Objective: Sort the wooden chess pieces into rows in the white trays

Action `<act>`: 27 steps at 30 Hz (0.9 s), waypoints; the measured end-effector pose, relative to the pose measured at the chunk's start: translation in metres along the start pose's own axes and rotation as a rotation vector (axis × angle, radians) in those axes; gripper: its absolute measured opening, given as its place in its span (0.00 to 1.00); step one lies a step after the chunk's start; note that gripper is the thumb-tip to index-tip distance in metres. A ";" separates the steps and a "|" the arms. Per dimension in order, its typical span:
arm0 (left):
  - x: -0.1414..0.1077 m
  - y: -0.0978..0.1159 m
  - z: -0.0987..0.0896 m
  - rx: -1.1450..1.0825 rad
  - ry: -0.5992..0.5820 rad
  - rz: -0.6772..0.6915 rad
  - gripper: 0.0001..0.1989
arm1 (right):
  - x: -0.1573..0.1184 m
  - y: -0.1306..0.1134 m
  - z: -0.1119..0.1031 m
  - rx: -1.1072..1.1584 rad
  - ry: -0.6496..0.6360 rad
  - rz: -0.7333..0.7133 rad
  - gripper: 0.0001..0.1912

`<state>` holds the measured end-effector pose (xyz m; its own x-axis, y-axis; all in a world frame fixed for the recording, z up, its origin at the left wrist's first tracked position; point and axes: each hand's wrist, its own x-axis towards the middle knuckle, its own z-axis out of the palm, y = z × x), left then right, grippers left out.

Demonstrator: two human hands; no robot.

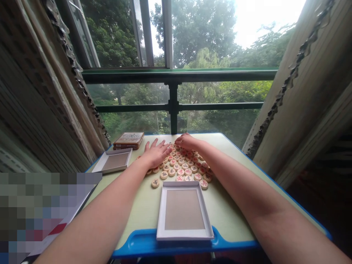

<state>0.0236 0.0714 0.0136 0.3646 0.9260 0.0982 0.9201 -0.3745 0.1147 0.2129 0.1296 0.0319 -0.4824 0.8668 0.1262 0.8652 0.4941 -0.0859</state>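
Many round wooden pieces with red or black characters lie spread over the middle of the table. My left hand rests on the left side of the pieces, palm down, with its fingers spread. At the far edge of the pieces is my right hand, its fingers curled and pressed together over some of them; what they hold, if anything, is hidden. An open shallow white box with a brown-grey bottom stands in front of the pieces at the near table edge.
A second shallow white tray lies at the left table edge, with a printed box behind it. The pale green table has a blue rim. Behind it are a green railing and window; curtains hang on both sides.
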 end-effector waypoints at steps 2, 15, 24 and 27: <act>0.002 0.003 0.001 0.009 -0.001 0.014 0.33 | -0.001 -0.003 0.000 0.011 0.031 0.015 0.14; -0.004 0.009 -0.004 -0.018 0.001 -0.046 0.35 | -0.003 -0.013 0.008 0.096 0.137 0.096 0.11; 0.002 0.004 -0.001 0.005 0.029 -0.049 0.35 | -0.006 -0.011 0.000 0.129 0.156 0.170 0.17; 0.004 -0.001 -0.002 -0.024 0.016 -0.044 0.34 | -0.008 -0.009 -0.002 0.129 0.159 0.182 0.16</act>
<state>0.0236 0.0758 0.0156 0.3216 0.9407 0.1080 0.9313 -0.3348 0.1432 0.2091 0.1178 0.0337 -0.2845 0.9256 0.2496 0.9063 0.3446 -0.2449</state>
